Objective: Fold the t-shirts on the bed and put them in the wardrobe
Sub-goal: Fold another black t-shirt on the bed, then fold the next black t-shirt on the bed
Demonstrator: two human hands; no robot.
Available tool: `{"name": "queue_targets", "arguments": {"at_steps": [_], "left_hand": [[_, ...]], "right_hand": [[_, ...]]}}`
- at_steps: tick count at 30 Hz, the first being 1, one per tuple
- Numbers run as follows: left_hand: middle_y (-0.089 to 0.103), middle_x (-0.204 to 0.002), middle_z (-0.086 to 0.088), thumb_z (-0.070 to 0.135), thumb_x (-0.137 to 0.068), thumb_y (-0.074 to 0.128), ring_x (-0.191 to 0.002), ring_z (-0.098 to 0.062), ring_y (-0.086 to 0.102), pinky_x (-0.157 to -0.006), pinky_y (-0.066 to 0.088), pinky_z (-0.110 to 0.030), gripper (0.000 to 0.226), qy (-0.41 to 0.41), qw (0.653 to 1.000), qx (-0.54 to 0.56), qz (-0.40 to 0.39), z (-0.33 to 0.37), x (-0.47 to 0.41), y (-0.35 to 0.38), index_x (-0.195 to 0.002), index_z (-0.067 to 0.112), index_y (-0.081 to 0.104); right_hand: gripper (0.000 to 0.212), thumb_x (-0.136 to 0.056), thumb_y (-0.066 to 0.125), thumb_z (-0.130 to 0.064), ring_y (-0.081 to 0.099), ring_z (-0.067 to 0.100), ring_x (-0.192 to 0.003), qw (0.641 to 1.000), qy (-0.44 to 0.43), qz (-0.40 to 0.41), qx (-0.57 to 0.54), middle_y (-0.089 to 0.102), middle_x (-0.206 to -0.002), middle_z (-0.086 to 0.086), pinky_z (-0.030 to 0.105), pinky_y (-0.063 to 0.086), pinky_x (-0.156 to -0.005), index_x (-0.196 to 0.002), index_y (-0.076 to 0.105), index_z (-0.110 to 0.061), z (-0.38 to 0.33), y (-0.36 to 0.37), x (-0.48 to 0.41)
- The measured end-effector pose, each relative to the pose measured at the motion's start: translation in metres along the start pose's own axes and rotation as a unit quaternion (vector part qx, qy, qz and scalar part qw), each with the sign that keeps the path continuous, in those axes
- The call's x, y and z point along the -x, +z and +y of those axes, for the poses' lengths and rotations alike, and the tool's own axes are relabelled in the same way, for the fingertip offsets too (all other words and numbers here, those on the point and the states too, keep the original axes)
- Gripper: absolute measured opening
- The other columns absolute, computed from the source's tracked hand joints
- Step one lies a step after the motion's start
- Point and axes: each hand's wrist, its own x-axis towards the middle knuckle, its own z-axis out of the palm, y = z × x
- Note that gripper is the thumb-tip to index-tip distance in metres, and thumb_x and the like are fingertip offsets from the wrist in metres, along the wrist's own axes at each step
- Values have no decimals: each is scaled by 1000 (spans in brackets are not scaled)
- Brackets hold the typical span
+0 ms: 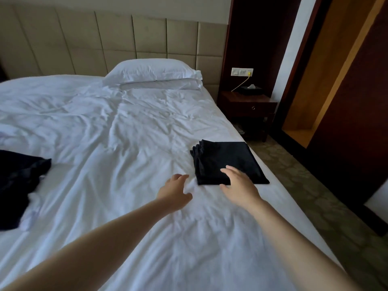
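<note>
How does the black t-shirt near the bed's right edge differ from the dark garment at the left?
The folded t-shirt is a neat flat rectangle; the dark garment lies crumpled, unfolded. The folded t-shirt shows whole; the dark garment is cut off by the frame. The right hand reaches over the folded t-shirt's near edge; no hand is near the dark garment. Both are dark and lie on the white bed.

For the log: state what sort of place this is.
Probably a hotel bedroom: a bed with white linen and a padded headboard, a dark bedside table with a tissue box, and an open wardrobe beside it.
</note>
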Motion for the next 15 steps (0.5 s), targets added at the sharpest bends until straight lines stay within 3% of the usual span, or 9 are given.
{"name": "queue_targets", "arguments": {"at_steps": [5, 13, 15], "left_hand": [[33, -154, -1, 34, -91, 56, -139, -23, 32, -107, 35, -35, 69, -28, 997, -63, 21, -33, 84, -39, -152, 23, 26], [36, -153, -3, 34, -91, 57, -139, -24, 33, -107, 34, -35, 68, -68, 993, -76, 54, -94, 179, -90, -151, 21, 29], [36, -152, -4, 34, -90, 58, -139, -24, 33, -108, 33, -37, 68, -114, 987, -73, 81, -141, 236, -123, -150, 21, 30]], "right_hand": [[52, -96, 52, -26, 33, 24, -137, 997, -54, -26, 39, 31, -155, -1, 36, 31, -111, -146, 39, -18, -77, 8, 59], [56, -94, 53, -28, 36, 24, -136, 990, -123, -46, 43, 35, -152, -3, 34, 35, -108, -148, 36, -21, -179, 23, 106], [56, -95, 52, -29, 36, 24, -136, 980, -182, -60, 55, 33, -153, -5, 35, 36, -108, -148, 35, -22, -249, 41, 125]]}}
